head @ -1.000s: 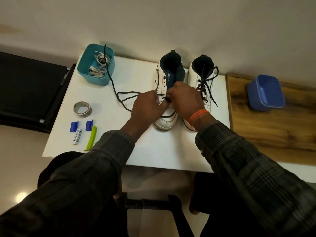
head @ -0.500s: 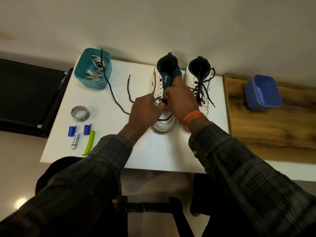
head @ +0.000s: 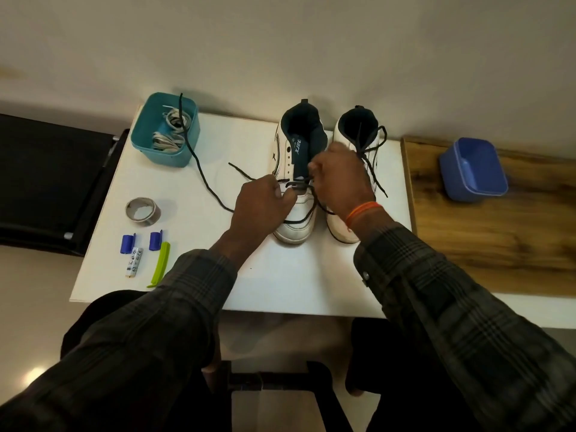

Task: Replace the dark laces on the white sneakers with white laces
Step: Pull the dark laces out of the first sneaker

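Looking down from the head view, I see both hands over the left sneaker [head: 296,182] on the white table [head: 280,285]. My left hand [head: 265,207] curls its fingers around the dark lace [head: 199,169] by the lower eyelets; my right hand [head: 339,179] pinches that lace too. The right sneaker [head: 349,226] stands just beside, laced. White laces [head: 170,132] sit in the teal bin [head: 162,154].
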